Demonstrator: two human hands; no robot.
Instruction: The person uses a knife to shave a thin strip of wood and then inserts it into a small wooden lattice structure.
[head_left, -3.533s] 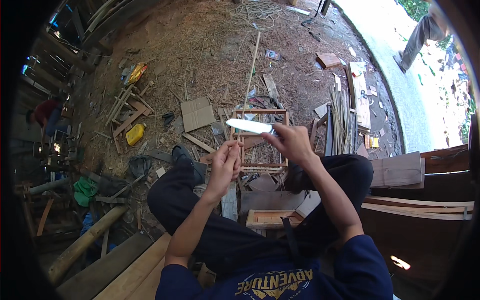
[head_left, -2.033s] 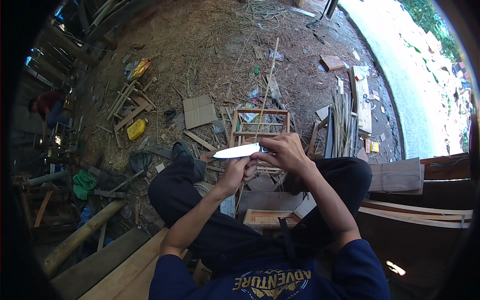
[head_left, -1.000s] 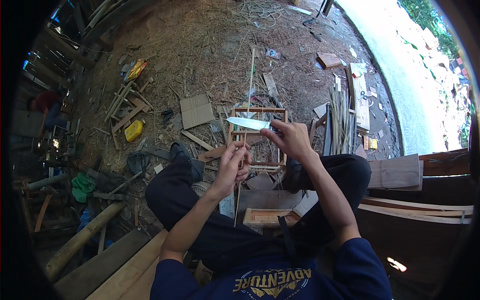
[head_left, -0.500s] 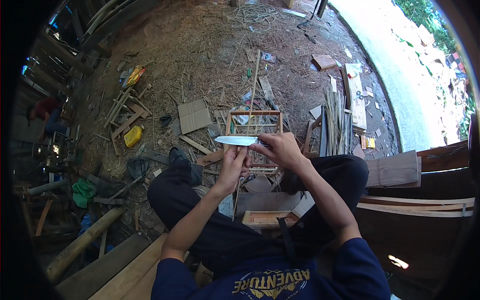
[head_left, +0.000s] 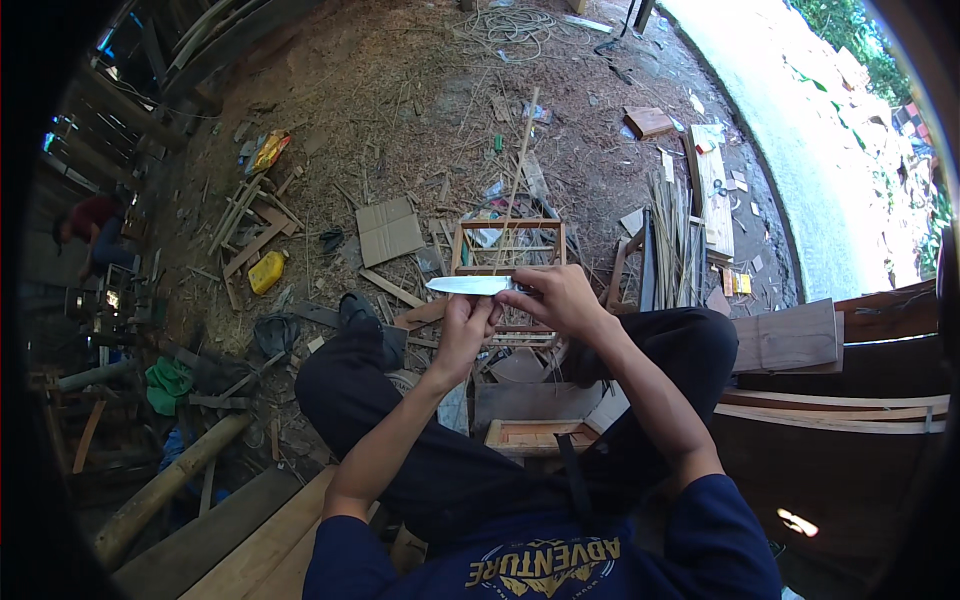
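centre frame: thin bamboo strip (head_left: 517,170) is pinched by left hand (head_left: 463,330) | knife (head_left: 468,285) is gripped by right hand (head_left: 553,300), blade laid across strip | shaving judged midway; wooden frame (head_left: 507,262) behind remains unfinished

Place: open-air woodworking yard
Ground: dirt floor (head_left: 420,110) strewn with shavings
Signs: wooden frame (head_left: 507,248), bamboo strips (head_left: 672,240), planks (head_left: 790,338)
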